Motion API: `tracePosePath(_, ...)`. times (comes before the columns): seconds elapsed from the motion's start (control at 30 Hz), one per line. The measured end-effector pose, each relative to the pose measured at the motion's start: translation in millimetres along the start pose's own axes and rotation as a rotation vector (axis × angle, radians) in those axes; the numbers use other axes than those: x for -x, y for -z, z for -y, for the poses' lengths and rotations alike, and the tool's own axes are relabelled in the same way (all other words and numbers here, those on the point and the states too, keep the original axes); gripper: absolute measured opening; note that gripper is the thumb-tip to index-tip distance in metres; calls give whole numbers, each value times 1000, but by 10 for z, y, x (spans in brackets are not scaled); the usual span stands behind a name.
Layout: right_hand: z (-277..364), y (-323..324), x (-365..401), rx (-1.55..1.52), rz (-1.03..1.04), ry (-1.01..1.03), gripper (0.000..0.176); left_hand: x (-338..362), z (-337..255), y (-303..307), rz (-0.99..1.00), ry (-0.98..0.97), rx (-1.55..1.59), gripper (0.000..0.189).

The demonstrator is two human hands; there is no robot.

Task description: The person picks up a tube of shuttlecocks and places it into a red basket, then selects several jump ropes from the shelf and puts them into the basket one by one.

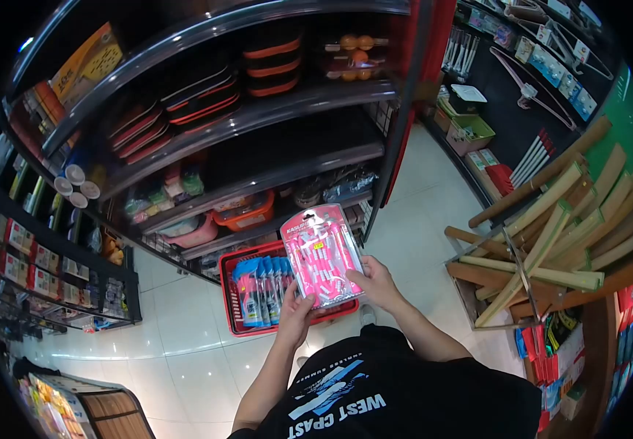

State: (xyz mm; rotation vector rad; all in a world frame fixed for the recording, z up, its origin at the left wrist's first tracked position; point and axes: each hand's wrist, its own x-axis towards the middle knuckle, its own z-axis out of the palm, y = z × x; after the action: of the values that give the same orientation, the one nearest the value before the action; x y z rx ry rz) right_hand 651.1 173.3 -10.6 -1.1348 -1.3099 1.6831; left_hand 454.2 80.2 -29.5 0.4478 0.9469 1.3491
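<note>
A pink blister package [321, 256] with a clear front and a small yellow sticker is held up in front of my body. My left hand [297, 316] grips its lower left corner, and my right hand [376, 284] grips its lower right edge. Below and behind the package, a red shopping basket [230, 320] stands on the floor, partly hidden by the package and my hands. Several blue-and-white packets [258, 289] stand in a row inside the basket.
Dark shelves [287, 157] with trays and an orange tub [247, 214] rise ahead. At the right, a metal-framed bin [470, 296] holds several wooden pieces [551, 249]. Hangers [527, 91] hang at the upper right. A display case [104, 399] stands at the lower left.
</note>
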Motion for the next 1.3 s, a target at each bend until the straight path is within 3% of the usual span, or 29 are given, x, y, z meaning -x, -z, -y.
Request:
tracePosePath(0.23, 203, 764, -524, -121, 112, 101, 36, -628, 40, -698, -61, -115, 49, 53)
tracePosePath(0.33, 227, 973, -774, -65, -30, 269, 46, -914, -65, -854, -82, -170, -63, 53)
tracePosePath(0.47, 279, 1247, -763, -45, -105, 171, 39, -1236, -373, -1103, -102, -206, -126, 48)
tracePosePath(0.57, -9, 1408, -673, 101, -218, 217, 36, -1561, -613, -1116, -51, -195, -184, 47)
tracePosePath(0.6, 28, 1440, -541, 142, -227, 103, 31, -1691, -677, -1142, -27, -215, -180, 45)
tracePosePath(0.73, -373, 1482, -269, 174, -263, 111, 30, -2251, -911, -1167, 5, -223, -292, 47)
tracePosePath(0.9, -625, 1566, -370, 222, -191, 59, 34, -2733, -1131, -1412, -29, -218, -270, 46)
tracePosePath(1.03, -445, 1687, -747, 387, -94, 72, 33, -3179, -1283, -1556, -153, -202, -318, 42)
tracePosePath(1.1, -379, 1768, -885, 445, -34, 35, 33, -3457, -1337, -1470, -123, -56, -377, 39)
tracePosePath(1.13, -372, 1811, -968, 434, -33, 46, 33, -3520, -1340, -1531, -239, 33, -337, 37)
tracePosePath(1.23, -437, 1915, -1142, 409, -39, 75, 32, -3829, -1263, -1596, -181, -102, -346, 40)
tracePosePath(1.3, -493, 1985, -1222, 406, -40, 89, 33, -3999, -1219, -1577, -190, -63, -391, 41)
